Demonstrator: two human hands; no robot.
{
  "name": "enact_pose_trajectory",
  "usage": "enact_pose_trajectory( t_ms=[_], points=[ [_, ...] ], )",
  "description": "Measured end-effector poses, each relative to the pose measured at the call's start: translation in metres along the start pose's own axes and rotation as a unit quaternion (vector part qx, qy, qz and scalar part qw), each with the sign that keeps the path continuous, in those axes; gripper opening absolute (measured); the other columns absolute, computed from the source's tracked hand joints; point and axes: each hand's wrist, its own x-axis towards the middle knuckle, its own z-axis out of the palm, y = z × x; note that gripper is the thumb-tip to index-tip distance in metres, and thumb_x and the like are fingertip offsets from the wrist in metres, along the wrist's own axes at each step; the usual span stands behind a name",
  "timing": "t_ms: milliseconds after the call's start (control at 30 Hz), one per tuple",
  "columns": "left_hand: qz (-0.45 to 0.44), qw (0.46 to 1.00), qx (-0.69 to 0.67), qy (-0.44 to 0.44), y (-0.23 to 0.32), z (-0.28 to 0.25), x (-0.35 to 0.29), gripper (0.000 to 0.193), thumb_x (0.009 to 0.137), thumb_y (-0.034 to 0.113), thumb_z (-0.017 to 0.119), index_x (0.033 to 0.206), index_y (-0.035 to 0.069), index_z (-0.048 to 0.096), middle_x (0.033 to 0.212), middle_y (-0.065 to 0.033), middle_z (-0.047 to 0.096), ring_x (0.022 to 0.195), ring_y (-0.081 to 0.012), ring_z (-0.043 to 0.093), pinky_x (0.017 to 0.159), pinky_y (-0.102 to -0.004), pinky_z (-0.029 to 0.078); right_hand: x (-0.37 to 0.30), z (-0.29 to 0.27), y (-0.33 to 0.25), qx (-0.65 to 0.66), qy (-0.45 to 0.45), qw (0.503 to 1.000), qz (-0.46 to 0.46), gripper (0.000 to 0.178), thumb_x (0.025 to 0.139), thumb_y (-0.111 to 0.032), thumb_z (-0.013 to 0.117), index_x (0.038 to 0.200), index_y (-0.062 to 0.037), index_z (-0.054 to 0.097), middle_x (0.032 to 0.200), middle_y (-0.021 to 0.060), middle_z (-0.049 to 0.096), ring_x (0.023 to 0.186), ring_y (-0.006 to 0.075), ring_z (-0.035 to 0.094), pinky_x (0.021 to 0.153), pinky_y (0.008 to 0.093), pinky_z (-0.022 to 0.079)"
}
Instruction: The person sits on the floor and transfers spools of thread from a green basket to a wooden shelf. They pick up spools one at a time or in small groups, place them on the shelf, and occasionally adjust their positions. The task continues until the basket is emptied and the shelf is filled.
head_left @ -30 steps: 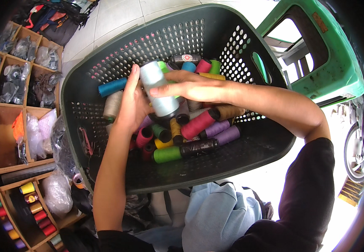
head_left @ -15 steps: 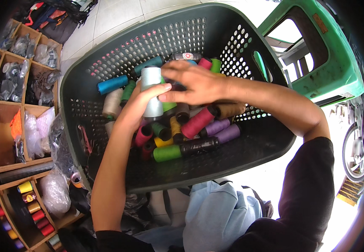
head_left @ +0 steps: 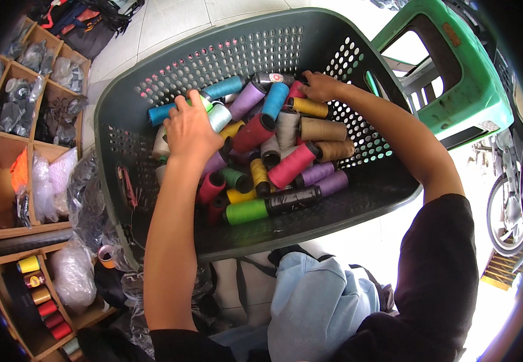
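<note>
The left hand [head_left: 190, 128] reaches into the dark basket [head_left: 261, 244], its fingers bent and spaced apart over the spools at the far left. A lime spool [head_left: 206, 104] lies just by its fingertips, with a pale spool [head_left: 219, 116] beside it; whether the fingers grip either, I cannot tell. The right hand [head_left: 323, 88] bends its fingers down by a red spool [head_left: 296, 90] near the far right corner; their hold is unclear too. A blue spool [head_left: 275, 99] and a maroon spool [head_left: 254, 133] lie between the hands. A green spool [head_left: 246, 212] lies end to end with a black spool [head_left: 294, 200] at the near side.
</note>
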Motion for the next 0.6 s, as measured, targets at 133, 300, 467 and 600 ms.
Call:
enact_pose_trajectory(
  t_ms=[133, 300, 467, 600],
  points=[
    [0.047, 0.998, 0.040, 0.011, -0.002, 0.004, 0.000, 0.081, 0.061, 0.014, 0.086, 0.128, 0.003, 0.042, 0.121, -0.0205, 0.053, 0.116, -0.0377, 0.056, 0.096, -0.0460, 0.046, -0.005, 0.005, 0.002, 0.034, -0.022, 0.999, -0.002, 0.084, 0.094, -0.059, 0.051, 0.148, 0.0040, 0.039, 0.143, 0.0281, 0.050, 0.132, 0.0428, 0.051, 0.111, 0.0464, 0.041],
    [0.078, 0.995, 0.067, 0.007, -0.009, 0.007, 0.003, 0.083, 0.060, 0.014, 0.085, 0.131, 0.003, 0.042, 0.120, -0.0202, 0.056, 0.115, -0.0360, 0.056, 0.095, -0.0447, 0.045, -0.021, 0.000, -0.015, -0.005, -0.005, 0.999, 0.046, 0.085, 0.089, -0.061, 0.054, 0.150, -0.0034, 0.040, 0.145, 0.0301, 0.047, 0.131, 0.0446, 0.051, 0.111, 0.0456, 0.041],
    [0.076, 0.994, 0.081, 0.006, -0.009, 0.005, 0.004, 0.084, 0.062, 0.014, 0.084, 0.133, 0.003, 0.041, 0.121, -0.0204, 0.056, 0.115, -0.0366, 0.057, 0.094, -0.0461, 0.045, -0.017, 0.007, -0.007, 0.069, 0.007, 0.997, 0.031, 0.085, 0.087, -0.063, 0.056, 0.147, -0.0038, 0.044, 0.135, 0.0358, 0.050, 0.126, 0.0463, 0.054, 0.110, 0.0454, 0.042],
    [0.066, 0.995, 0.081, 0.001, -0.009, 0.005, 0.003, 0.087, 0.062, 0.015, 0.084, 0.136, 0.004, 0.039, 0.123, -0.0208, 0.055, 0.117, -0.0374, 0.056, 0.095, -0.0468, 0.045, -0.013, -0.001, -0.013, 0.008, 0.001, 1.000, 0.027, 0.085, 0.086, -0.063, 0.059, 0.143, -0.0019, 0.046, 0.133, 0.0351, 0.052, 0.126, 0.0463, 0.054, 0.108, 0.0466, 0.044]
  ],
)
